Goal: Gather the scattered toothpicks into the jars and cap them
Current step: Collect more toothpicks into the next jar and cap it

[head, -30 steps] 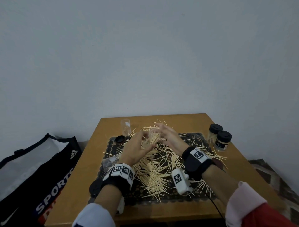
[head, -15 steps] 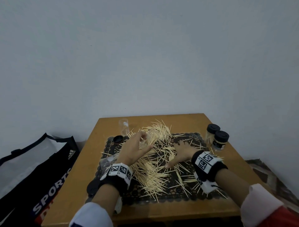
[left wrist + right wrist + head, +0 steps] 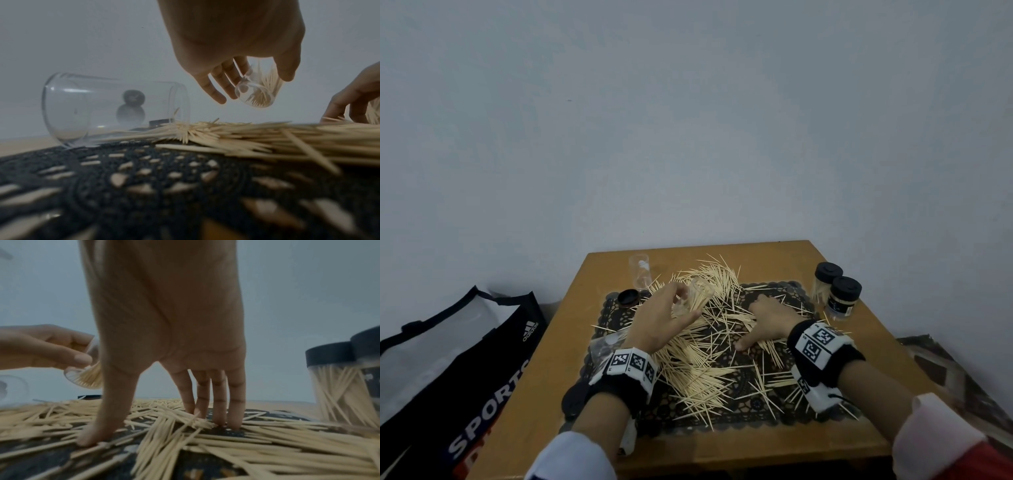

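Plainly, by label:

Writing: a black and white bag (image 3: 453,346) on the floor left of the table reads "adidas" and "SPORTS" in white; red letters below it are cut off. The front capped jar (image 3: 843,300) has a dark label, its print too small to read. Both wrist bands carry black-and-white square code tags.

Surface: a small wooden table (image 3: 866,353) with a black lace mat (image 3: 144,186) over its middle.

Room: a bare grey wall behind the table; a patterned rug edge at the right.

Toothpicks: a loose heap (image 3: 698,356) lies spread across the mat, spilling onto the wood at the far side.

Left hand: the left hand (image 3: 659,318) is raised above the heap, fingers and thumb curled around a small clear jar (image 3: 258,91). That jar is tilted, part-filled with toothpicks, clear of the mat.

Right hand: the right hand (image 3: 170,331) is lowered onto the heap, thumb spread to one side, the four fingers (image 3: 218,402) straight and close together, tips pressing down among the toothpicks on the mat. It grasps nothing.

Other jars: two capped jars stand together at the table's right edge, the back one (image 3: 825,282) holding toothpicks. One clear jar (image 3: 641,274) stands uncapped at the far left. Another (image 3: 111,108) lies on its side at the mat's left edge, mouth toward the heap.

Cap: a black cap (image 3: 629,296) lies on the mat's far left corner.
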Tool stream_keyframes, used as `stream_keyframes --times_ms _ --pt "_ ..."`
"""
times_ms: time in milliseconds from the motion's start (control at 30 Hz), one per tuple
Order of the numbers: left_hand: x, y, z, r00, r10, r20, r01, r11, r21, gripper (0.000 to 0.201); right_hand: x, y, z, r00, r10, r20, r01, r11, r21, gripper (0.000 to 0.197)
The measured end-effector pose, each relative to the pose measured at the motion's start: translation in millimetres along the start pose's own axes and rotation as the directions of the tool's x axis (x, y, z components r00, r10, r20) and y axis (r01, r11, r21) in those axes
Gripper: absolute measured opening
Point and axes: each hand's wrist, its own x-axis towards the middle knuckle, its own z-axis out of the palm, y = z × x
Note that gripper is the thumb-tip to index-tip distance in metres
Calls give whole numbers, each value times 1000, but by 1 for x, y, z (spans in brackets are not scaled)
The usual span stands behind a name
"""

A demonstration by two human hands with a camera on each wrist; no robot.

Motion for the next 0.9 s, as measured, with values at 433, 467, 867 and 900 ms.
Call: stream_keyframes --times_ms 433,467,867,900 --pt "1 -3 1 1000 2 10 -2 1000 1 40 5 3 -9 996 -27 -80 32 997 65 38" --pt "1 -3 1 1000 3 11 -3 1000 -1 39 4 3 -9 995 -27 -99 32 998 46 33" --pt "0 -1 1 999 -5 32 6 999 -34 38 6 6 -4 979 -113 -169 95 989 -111 13" --pt "0 0 1 999 -7 33 8 999 -37 38 5 5 -4 980 -116 -160 96 987 -129 12"
